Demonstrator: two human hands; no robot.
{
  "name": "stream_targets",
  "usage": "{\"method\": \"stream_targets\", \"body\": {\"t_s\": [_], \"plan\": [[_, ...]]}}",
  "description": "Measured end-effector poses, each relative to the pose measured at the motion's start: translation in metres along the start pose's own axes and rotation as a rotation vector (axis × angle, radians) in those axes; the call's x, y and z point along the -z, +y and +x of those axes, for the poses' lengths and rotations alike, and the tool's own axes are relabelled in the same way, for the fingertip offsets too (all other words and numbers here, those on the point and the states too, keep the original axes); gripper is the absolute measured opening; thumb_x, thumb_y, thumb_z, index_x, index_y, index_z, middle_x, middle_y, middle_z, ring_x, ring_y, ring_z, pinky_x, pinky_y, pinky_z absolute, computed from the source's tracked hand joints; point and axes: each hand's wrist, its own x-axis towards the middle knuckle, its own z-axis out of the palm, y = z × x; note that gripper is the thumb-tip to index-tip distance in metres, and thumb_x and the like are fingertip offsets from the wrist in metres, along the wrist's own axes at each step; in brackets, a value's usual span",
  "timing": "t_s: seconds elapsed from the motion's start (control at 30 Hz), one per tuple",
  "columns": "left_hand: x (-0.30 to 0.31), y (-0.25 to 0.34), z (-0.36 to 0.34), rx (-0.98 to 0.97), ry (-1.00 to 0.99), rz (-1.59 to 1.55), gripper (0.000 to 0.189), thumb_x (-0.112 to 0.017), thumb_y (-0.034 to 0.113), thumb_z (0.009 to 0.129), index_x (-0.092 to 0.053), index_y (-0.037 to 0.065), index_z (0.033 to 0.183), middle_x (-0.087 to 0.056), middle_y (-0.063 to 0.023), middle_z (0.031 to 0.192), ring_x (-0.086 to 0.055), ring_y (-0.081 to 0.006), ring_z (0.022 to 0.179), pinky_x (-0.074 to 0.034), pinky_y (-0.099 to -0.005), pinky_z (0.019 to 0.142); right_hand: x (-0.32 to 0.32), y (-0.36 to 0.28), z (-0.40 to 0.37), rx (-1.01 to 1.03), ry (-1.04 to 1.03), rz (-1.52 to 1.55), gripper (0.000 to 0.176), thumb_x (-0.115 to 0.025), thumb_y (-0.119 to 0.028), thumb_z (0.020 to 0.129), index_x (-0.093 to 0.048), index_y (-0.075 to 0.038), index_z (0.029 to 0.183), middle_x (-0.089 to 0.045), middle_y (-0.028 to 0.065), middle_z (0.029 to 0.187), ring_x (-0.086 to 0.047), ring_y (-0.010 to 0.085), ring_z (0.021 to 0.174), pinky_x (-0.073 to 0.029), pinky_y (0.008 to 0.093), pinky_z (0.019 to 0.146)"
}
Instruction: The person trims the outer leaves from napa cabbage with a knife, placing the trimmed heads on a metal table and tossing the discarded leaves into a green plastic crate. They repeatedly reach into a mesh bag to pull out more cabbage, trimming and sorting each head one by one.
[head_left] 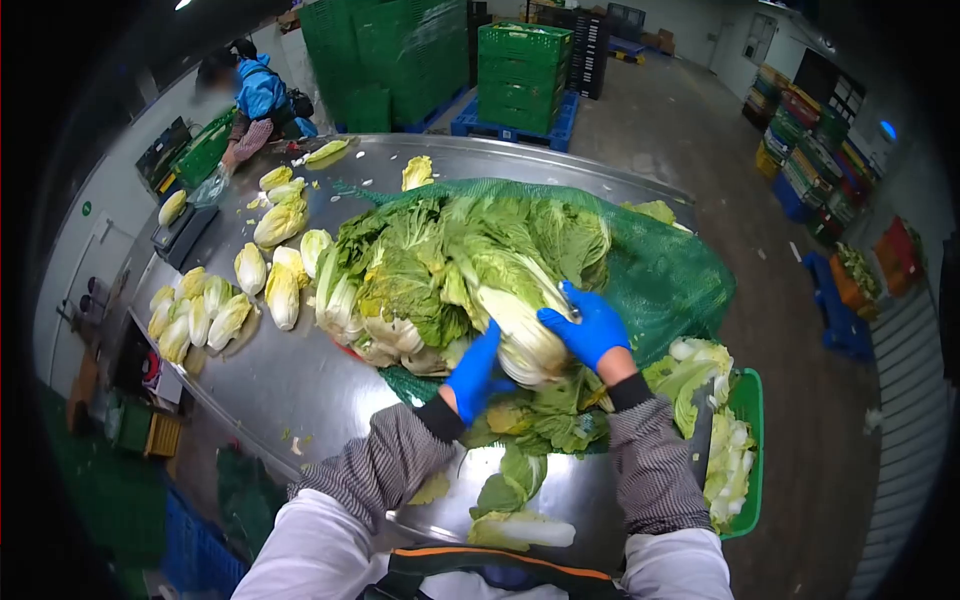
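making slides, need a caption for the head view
Gloved left hand and right hand flank a cabbage beside a leafy heap on a metal table.

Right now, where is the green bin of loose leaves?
In the head view, the green bin is at the right edge of the metal table, just right of the person's right sleeve.

Blue-gloved hands [588, 328], finely patterned grey sleeves [655, 465], white-and-green cabbage [515, 325], dark green mesh [670, 270]

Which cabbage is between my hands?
The large, leafy cabbage with its white base toward you: your left hand and right hand flank it, while the yellowish cabbages farther left lie apart from both.
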Motion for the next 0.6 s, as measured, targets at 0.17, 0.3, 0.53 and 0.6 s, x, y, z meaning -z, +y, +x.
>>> {"method": "stream_targets", "body": {"t_s": [0.17,0.3,0.53,0.6], "plan": [[-0.031,-0.105,-0.069,0.141,-0.261,-0.221,0.060,-0.038,0.049,0.097,-0.032,0.005,0.138,-0.049,-0.0148,0.129,-0.054,-0.0291,0.114,-0.043,-0.0453,0.098,0.063,-0.016,-0.075,0.260,-0.091,-0.108,0.051,-0.072,-0.044,0.076,-0.064,-0.012,0.115,-0.064,0.0069,0.099,-0.063,0.0216,0.080,-0.049,0.0312,0.072],[-0.039,-0.167,-0.083,0.553,-0.388,-0.021,0.061,-0.045,0.048,0.095,-0.039,0.002,0.134,-0.052,-0.0165,0.123,-0.055,-0.0282,0.112,-0.048,-0.0399,0.093,0.043,0.077,-0.127,-0.054,0.125,0.410,0.038,-0.070,-0.029,0.082,-0.063,-0.009,0.113,-0.064,0.0050,0.089,-0.058,0.0110,0.078,-0.047,0.0276,0.071],[-0.068,-0.172,-0.115,0.220,-0.698,0.927,0.059,-0.057,0.037,0.091,-0.042,0.003,0.137,-0.057,-0.0122,0.124,-0.057,-0.0219,0.109,-0.046,-0.0331,0.090,0.003,0.188,-0.272,-0.645,0.401,0.434,0.029,-0.061,-0.019,0.087,-0.055,-0.009,0.114,-0.058,0.0052,0.077,-0.055,0.0096,0.066,-0.046,0.0265,0.056],[-0.093,-0.120,-0.129,-0.132,-0.861,0.926,0.065,-0.064,0.039,0.085,-0.044,0.004,0.136,-0.056,-0.0157,0.125,-0.055,-0.0265,0.113,-0.044,-0.0372,0.093,0.005,0.166,-0.301,-0.770,0.308,0.543,0.026,-0.057,-0.016,0.088,-0.055,-0.011,0.114,-0.056,0.0039,0.075,-0.053,0.0094,0.062,-0.046,0.0268,0.051]]}}
